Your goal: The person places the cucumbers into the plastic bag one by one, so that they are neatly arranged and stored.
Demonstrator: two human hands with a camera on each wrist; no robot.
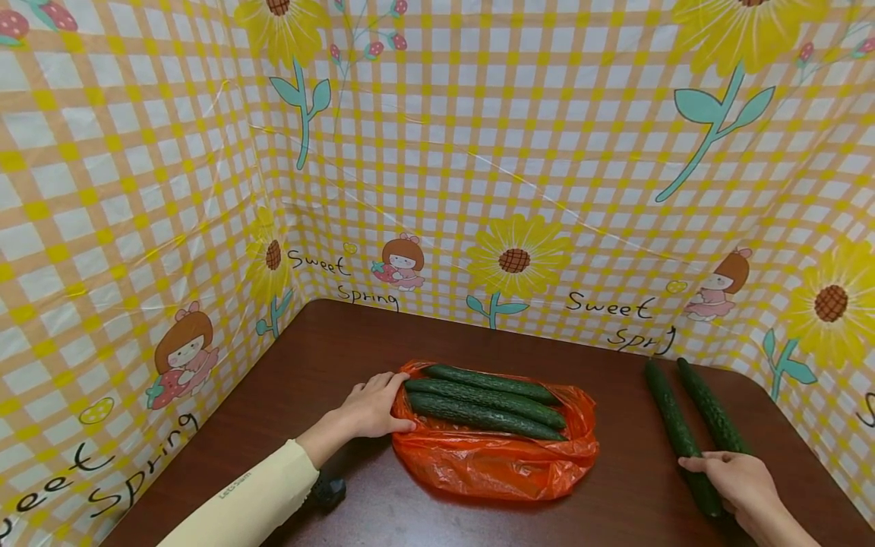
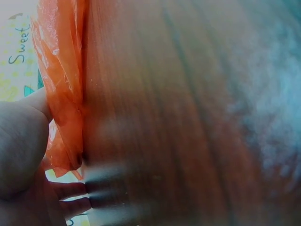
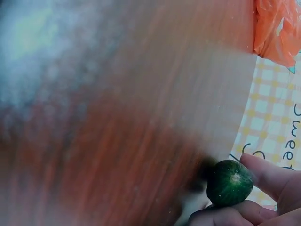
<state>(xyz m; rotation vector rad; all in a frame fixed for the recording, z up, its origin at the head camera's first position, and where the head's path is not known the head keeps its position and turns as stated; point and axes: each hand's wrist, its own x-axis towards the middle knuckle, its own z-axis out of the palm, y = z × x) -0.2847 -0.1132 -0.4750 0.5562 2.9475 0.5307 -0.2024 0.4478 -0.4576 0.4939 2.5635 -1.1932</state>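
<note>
An orange-red plastic bag (image 1: 492, 467) lies on the table with its mouth spread, and three dark green cucumbers (image 1: 485, 403) rest side by side in it. My left hand (image 1: 372, 406) touches the bag's left end, thumb and fingers spread along its edge; in the left wrist view the bag's film (image 2: 63, 84) lies against the thumb side. At the right, my right hand (image 1: 741, 482) grips a cucumber (image 1: 673, 422) near its lower end. The end of that cucumber (image 3: 229, 183) shows between thumb and fingers in the right wrist view. Another cucumber (image 1: 714, 406) lies just right of it.
The brown table (image 1: 328, 334) is bounded by a checked, flower-printed cloth (image 1: 437, 167) at the back and both sides. A small black object (image 1: 330, 492) sits beside the left sleeve (image 1: 253, 497), partly hidden by it.
</note>
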